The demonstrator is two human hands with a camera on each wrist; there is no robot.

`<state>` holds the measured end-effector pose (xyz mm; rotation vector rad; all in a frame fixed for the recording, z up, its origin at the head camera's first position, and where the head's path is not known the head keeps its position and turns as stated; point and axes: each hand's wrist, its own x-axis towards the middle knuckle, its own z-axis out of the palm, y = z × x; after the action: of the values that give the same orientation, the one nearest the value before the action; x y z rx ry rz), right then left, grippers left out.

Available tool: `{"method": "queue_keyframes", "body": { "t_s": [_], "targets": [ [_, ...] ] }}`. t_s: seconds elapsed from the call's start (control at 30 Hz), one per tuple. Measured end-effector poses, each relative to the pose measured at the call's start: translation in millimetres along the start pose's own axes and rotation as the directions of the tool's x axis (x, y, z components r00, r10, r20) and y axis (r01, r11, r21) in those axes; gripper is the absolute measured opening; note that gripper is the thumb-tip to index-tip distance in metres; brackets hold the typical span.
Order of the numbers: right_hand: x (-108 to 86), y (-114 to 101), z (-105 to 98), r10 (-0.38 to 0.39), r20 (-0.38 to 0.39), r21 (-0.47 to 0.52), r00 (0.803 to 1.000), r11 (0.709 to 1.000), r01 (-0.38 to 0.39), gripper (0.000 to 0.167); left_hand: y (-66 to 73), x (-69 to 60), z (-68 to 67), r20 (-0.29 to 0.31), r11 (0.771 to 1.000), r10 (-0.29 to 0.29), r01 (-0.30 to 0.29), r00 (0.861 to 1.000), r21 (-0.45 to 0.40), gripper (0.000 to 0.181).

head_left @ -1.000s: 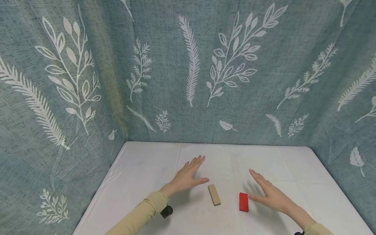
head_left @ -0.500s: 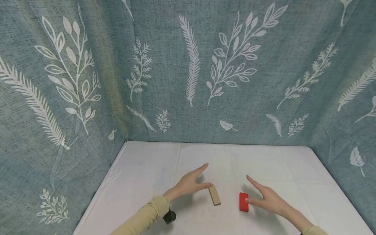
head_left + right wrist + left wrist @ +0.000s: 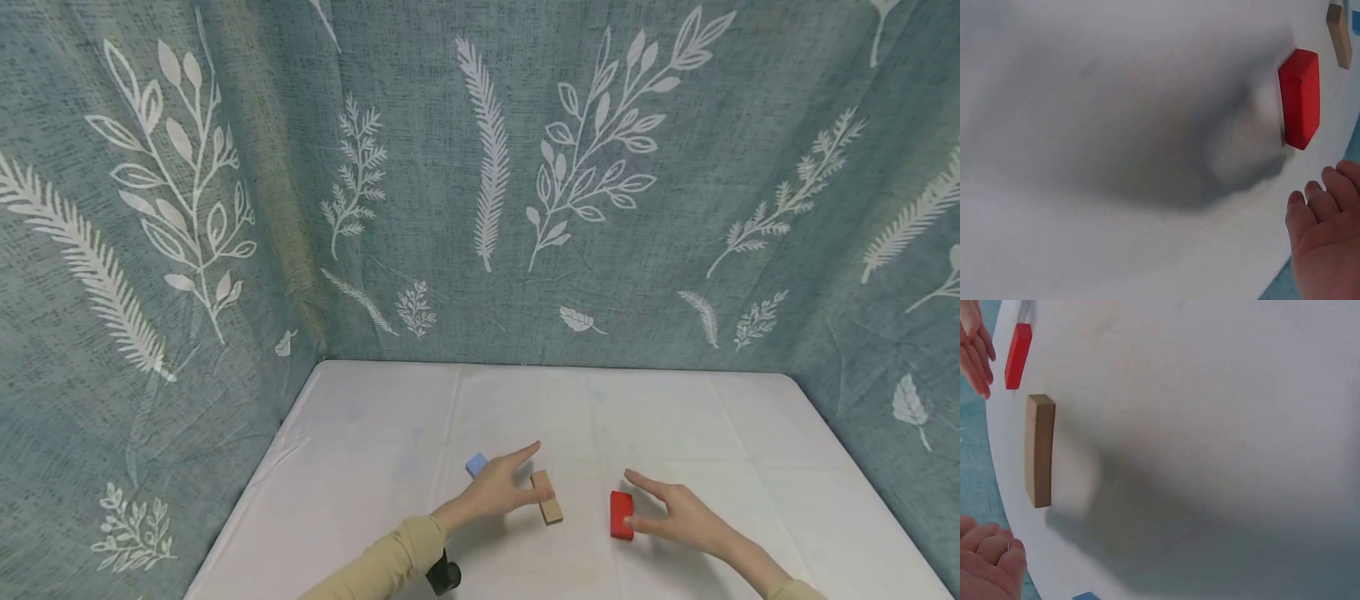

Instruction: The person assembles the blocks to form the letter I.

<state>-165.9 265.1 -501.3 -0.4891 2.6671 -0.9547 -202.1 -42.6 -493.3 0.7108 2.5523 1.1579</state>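
My left hand (image 3: 497, 487) hovers over the table beside a plain wooden block (image 3: 552, 511), its thumb crossing in front of the block in the head view. In the left wrist view, the fingers (image 3: 999, 553) lie apart from the wooden block (image 3: 1040, 453). Thumb and forefinger are spread with nothing between them. To the right, my right hand (image 3: 688, 514) is close to a red block (image 3: 620, 510), the thumb tip overlapping its edge. Contact there cannot be told; the right wrist view has the red block (image 3: 1300, 100) beyond the loosely bent fingers (image 3: 1300, 215).
Behind my left hand a blue block (image 3: 476, 464) is partly hidden. All the blocks lie on a white-covered table (image 3: 375, 417). A green-blue leaf-patterned curtain (image 3: 420, 192) stands along the back and sides. A black wrist device (image 3: 444, 575) hangs under the left sleeve.
Both hands have come lower and nearer the blocks, the left moving right and toward the wooden block. The blue block has come into sight behind the left hand. The blocks have stayed put.
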Motion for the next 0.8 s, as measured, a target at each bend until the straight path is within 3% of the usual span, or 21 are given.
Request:
{"method": "queue_keyframes", "body": {
  "t_s": [0.13, 0.37, 0.8],
  "targets": [
    [1.0, 1, 3, -0.022, 0.004, 0.007, 1.000, 1.000, 0.022, 0.076, -2.8, -0.6, 5.2, 0.003, 1.000, -0.019, 0.019, 1.000, 0.010, 0.077],
    [0.5, 1, 8, -0.012, 0.004, 0.025, 1.000, 1.000, 0.012, 0.075, -9.0, -1.5, 13.8, -0.044, 0.999, -0.039, 0.039, 0.998, 0.002, 0.076],
    [0.4, 2, 20, 0.103, -0.005, 0.083, 0.995, 0.991, -0.102, 0.076, -15.1, -4.2, 26.0, -0.110, 1.000, -0.015, 0.015, 0.994, 0.004, 0.076]
  ]
}}
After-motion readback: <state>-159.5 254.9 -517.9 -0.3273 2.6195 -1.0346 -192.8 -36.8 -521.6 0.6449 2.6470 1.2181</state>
